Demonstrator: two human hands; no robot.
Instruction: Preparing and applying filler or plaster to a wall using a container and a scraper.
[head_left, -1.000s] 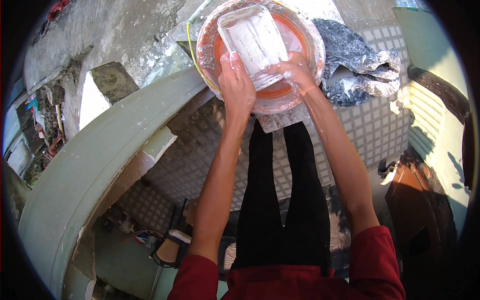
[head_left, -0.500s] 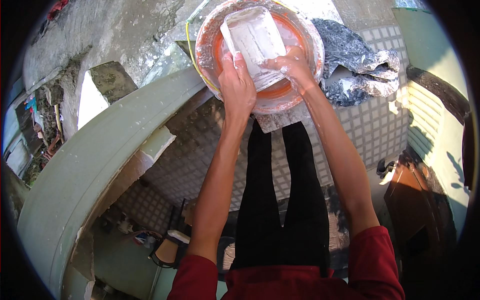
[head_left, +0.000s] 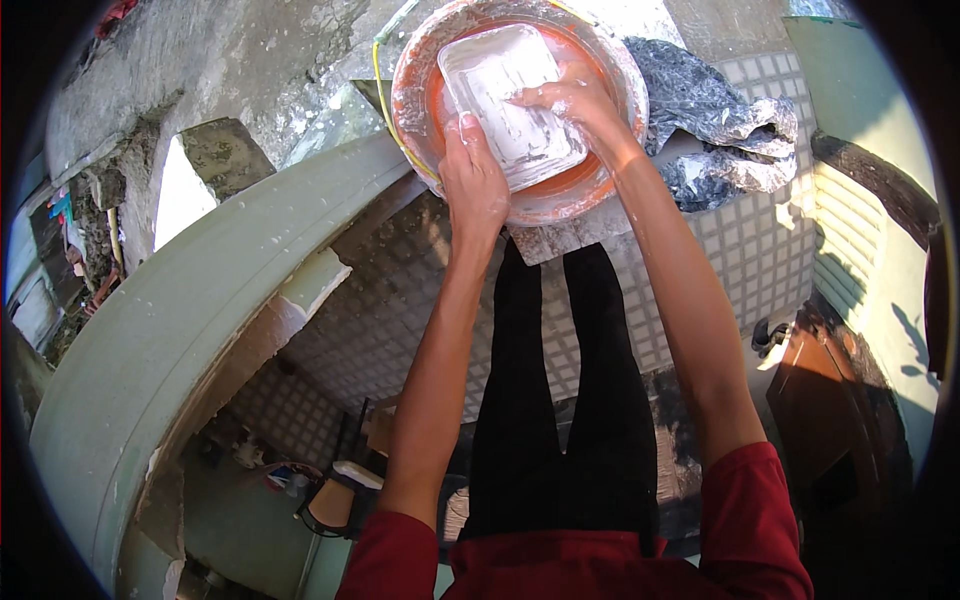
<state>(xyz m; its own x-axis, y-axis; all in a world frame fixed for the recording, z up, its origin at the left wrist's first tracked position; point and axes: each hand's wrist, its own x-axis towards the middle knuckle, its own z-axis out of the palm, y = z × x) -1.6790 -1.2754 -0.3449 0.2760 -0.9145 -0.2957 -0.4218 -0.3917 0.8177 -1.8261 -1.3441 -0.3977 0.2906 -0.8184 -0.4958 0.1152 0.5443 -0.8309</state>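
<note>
Over an orange bucket coated with whitish residue, a rectangular plastic container is held tilted, its inside facing up and smeared with white. My left hand grips its near left edge, thumb along the side. At the right edge my right hand is closed around the rim, with the thumb reaching over the smeared inside. White residue marks both hands. Fingers under the container are hidden. Inside the bucket, orange wall shows around the container.
Right of the bucket lies a crumpled dark plastic sheet on a tiled surface. A curved pale green wall or ledge with a broken edge runs along the left. A yellow cord hangs by the bucket's left rim. A brown wooden piece stands lower right.
The container has shifted slightly toward me and its inside shows more broadly. My right thumb has slid farther away from me along the inside. My left hand has barely moved.
</note>
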